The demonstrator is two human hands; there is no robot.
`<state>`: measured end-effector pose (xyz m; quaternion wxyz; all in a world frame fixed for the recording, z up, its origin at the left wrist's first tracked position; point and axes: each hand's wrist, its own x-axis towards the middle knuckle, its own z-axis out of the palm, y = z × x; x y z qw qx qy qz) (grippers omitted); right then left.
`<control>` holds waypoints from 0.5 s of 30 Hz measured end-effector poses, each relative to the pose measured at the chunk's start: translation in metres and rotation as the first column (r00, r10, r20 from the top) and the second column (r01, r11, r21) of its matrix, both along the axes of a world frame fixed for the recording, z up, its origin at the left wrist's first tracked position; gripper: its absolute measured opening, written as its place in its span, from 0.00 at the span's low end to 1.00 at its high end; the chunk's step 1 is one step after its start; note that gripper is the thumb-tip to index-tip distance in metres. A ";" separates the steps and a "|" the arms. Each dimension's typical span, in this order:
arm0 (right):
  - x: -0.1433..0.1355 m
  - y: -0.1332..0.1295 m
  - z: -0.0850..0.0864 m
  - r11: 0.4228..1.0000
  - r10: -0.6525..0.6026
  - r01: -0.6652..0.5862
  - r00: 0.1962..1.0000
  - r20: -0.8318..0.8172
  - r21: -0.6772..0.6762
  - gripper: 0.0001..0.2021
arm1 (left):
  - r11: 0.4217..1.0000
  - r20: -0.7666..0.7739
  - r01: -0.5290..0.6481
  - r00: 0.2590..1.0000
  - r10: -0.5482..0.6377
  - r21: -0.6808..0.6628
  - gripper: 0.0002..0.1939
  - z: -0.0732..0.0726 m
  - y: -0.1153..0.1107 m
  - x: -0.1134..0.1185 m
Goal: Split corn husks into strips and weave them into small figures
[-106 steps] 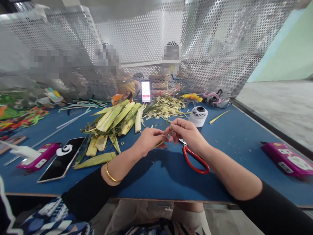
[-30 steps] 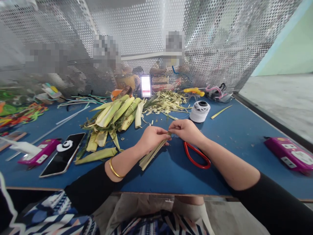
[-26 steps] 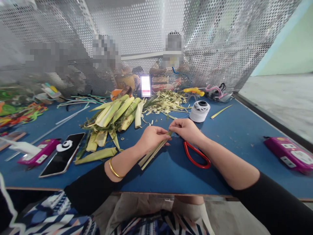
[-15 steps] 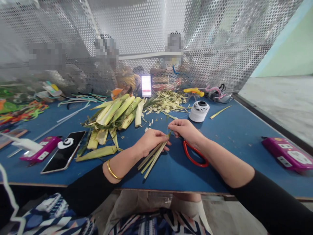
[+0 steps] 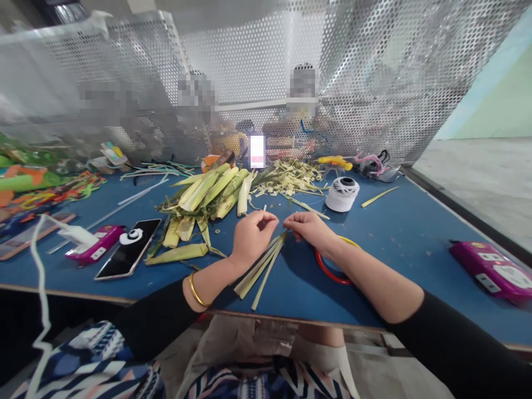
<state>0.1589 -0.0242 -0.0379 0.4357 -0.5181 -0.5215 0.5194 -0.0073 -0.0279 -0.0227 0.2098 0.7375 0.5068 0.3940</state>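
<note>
My left hand (image 5: 254,238) and my right hand (image 5: 310,228) face each other over the table, fingertips pinched. A fine white thread, barely visible, seems to be between them. Just below the fingertips is the gathered upper end of a small bundle of pale green husk strips (image 5: 266,269), whose loose ends fan toward me. Under my right wrist lies a red-handled tool (image 5: 330,271), probably scissors, partly covered by the forearm. A white thread spool (image 5: 342,195) stands beyond my right hand.
A pile of corn husks (image 5: 211,191) lies left of centre, with shredded husk (image 5: 291,176) behind. At left are a phone (image 5: 128,255) and a purple box (image 5: 97,244); another purple box (image 5: 492,271) sits at right. A perforated metal screen (image 5: 253,66) rises at the back.
My left hand has let go of the husk bundle and now pinches near its upper end, opposite my right hand. The view has shifted slightly to the left.
</note>
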 end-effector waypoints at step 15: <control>-0.002 0.003 -0.008 0.998 -0.061 0.062 0.995 -0.075 0.016 0.09 | 0.950 0.059 0.131 0.991 -0.119 -0.284 0.11 -0.016 0.017 0.014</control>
